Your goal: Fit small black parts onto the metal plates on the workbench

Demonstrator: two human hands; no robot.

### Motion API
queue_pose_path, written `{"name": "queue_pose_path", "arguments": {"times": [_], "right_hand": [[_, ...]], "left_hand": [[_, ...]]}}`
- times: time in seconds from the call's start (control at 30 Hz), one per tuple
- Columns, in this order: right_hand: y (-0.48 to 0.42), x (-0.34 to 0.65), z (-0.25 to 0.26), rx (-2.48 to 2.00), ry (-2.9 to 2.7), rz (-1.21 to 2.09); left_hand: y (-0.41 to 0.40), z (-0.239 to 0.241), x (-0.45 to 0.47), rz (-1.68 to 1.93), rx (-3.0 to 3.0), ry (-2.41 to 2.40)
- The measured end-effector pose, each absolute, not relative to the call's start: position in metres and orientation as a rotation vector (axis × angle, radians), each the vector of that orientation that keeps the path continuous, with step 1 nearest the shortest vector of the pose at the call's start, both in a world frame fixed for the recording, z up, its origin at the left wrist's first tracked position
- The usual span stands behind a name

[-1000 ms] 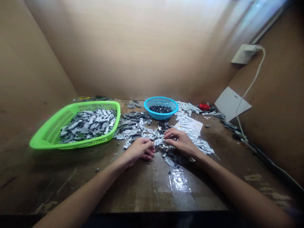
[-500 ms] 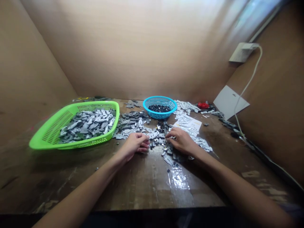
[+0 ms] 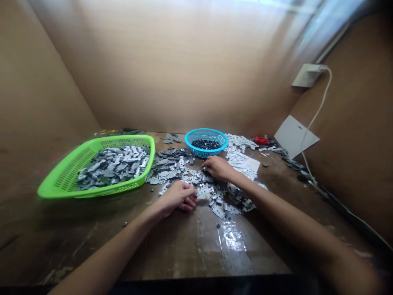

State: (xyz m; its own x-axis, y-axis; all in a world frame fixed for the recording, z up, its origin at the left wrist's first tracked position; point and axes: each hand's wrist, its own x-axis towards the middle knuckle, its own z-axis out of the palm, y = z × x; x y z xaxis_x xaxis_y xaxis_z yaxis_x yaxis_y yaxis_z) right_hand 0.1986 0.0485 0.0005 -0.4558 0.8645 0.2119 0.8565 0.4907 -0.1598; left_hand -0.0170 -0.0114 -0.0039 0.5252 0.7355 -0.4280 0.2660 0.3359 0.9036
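My left hand [image 3: 179, 196] is just above the table at the near edge of the pile, thumb and forefinger pinched. From its fingertips a flat light-grey plastic piece [image 3: 204, 191] sticks out to the right. My right hand [image 3: 218, 168] reaches into the middle of the pile, in front of the blue basket. Its fingers are bent downward and pressed together; whatever lies between the tips is hidden. Around both hands are loose grey plastic pieces [image 3: 167, 176] and small dark round parts. The blue basket [image 3: 206, 132] holds many small black parts.
A green basket [image 3: 50, 186] full of grey pieces stands at the left. White pieces [image 3: 241, 141] and a printed sheet [image 3: 253, 164] lie to the right, with a red item [image 3: 260, 140] behind. A white cable [image 3: 319, 106] hangs along the right wall.
My right hand has moved left and farther away, toward the blue basket. My left hand stays near the same spot, its grey piece now showing more. The view has tilted slightly upward.
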Motion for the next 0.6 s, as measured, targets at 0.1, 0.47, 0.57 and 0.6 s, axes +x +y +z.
{"name": "queue_pose_path", "arguments": {"times": [0.1, 0.47, 0.57, 0.6], "right_hand": [[0.052, 0.198, -0.001, -1.480, -2.534, 0.114], [0.024, 0.207, 0.002, -1.472, -2.310, 0.225], [0.007, 0.216, 0.007, -1.461, -2.231, 0.329], [0.002, 0.220, 0.008, -1.458, -2.223, 0.350]], "left_hand": [[-0.011, -0.007, -0.018, 0.374, 1.256, 1.001], [-0.012, -0.009, -0.018, 0.363, 1.261, 0.983], [-0.012, -0.007, -0.018, 0.362, 1.265, 0.983], [-0.012, -0.006, -0.018, 0.361, 1.264, 0.985]]}}
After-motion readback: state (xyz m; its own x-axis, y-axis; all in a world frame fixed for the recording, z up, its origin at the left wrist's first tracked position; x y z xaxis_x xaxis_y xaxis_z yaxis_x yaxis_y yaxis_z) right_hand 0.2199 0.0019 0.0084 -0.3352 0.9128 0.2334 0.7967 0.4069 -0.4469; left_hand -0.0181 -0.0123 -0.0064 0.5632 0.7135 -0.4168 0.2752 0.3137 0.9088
